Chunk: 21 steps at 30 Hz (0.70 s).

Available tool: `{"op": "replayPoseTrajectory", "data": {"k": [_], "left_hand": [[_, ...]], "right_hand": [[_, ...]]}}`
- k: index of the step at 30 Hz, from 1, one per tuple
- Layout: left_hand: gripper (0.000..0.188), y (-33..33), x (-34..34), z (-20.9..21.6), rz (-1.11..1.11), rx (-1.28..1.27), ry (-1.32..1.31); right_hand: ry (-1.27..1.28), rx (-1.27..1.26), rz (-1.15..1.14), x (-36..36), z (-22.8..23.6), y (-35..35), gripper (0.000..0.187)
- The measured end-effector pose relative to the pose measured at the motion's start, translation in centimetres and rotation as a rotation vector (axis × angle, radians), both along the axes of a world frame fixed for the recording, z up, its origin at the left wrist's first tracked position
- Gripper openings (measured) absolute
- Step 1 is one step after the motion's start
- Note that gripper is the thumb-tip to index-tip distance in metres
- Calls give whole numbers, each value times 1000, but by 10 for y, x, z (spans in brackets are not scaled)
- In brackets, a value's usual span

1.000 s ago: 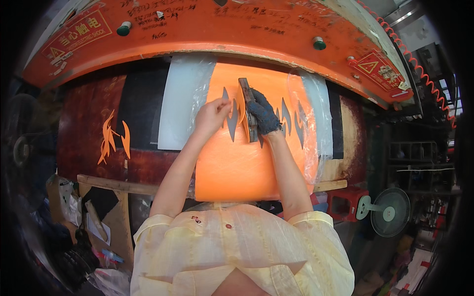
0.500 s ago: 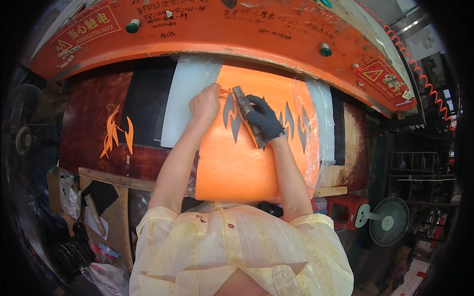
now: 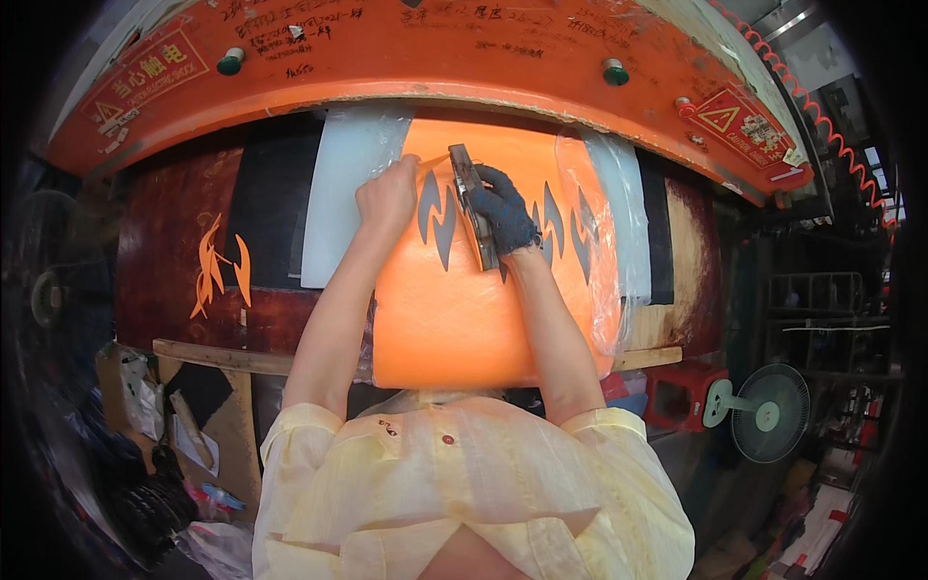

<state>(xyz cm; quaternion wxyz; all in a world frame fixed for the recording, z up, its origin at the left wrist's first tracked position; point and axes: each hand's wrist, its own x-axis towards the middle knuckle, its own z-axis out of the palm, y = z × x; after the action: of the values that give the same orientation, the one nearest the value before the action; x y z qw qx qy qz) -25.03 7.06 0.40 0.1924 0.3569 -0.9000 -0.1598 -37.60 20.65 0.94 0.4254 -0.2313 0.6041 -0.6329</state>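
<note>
An orange sheet (image 3: 449, 338) lies in front of me, with a row of dark flame-shaped cut-outs (image 3: 437, 227) across it. My right hand (image 3: 503, 215), in a dark glove, grips a long metal cutting die (image 3: 471, 198) tilted on its edge above the sheet. My left hand (image 3: 389, 193) is bare and closed, its fingertips pinching a thin orange strip (image 3: 435, 160) that reaches to the die's far end. Part of the die is covered by the glove. Several cut orange flame shapes (image 3: 209, 266) rest on the dark red board to the left.
An orange machine beam (image 3: 425, 72) with green buttons spans the far side. Pale sheets (image 3: 353, 184) and clear plastic film (image 3: 604, 290) lie around the orange sheet. At right stand a red stool (image 3: 677, 396) and a fan (image 3: 768, 416). A wooden rail (image 3: 222, 356) edges the board.
The view has shifted slightly. The die stands a little more upright, and the orange strip between it and my left fingertips looks longer.
</note>
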Motion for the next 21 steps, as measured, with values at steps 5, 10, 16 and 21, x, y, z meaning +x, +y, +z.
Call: {"op": "replayPoseTrajectory", "data": {"k": [5, 10, 16, 21], "left_hand": [[21, 30, 25, 17, -99, 143, -126], [19, -23, 56, 25, 15, -97, -64], [30, -107, 153, 33, 450, -107, -145], [21, -7, 90, -26, 72, 916, 646]], "right_hand": [[45, 37, 30, 4, -6, -1, 51], [82, -3, 1, -5, -15, 2, 51], [-266, -409, -59, -22, -13, -11, 39], [-104, -162, -41, -10, -4, -16, 32]]}}
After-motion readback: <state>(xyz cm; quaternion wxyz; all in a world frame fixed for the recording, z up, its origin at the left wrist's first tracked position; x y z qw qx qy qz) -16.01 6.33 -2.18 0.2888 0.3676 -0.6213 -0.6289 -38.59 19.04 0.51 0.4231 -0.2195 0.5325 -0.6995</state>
